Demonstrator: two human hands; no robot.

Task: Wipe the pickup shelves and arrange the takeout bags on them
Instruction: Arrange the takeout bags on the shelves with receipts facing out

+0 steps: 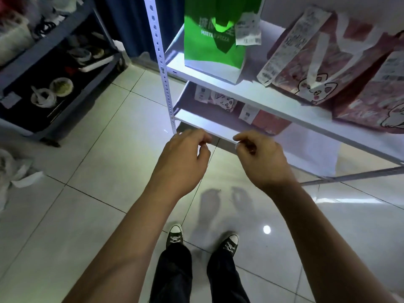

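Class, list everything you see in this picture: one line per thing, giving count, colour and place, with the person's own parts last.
green bag: one, green, upper shelf, receipt attached
pink bags: two in view, pink with cat drawing, upper shelf right of the green bag
lower bags: at least two, pink, shelf below, partly hidden
shelf rack: one, white boards, perforated post
cart: one, grey, far left, holding bowls and clutter
white bags: a heap, floor, left edge
floor: pale glossy tiles
shoes: two, dark with white toes
left hand: fingers loosely curled, holding nothing
right hand: likewise
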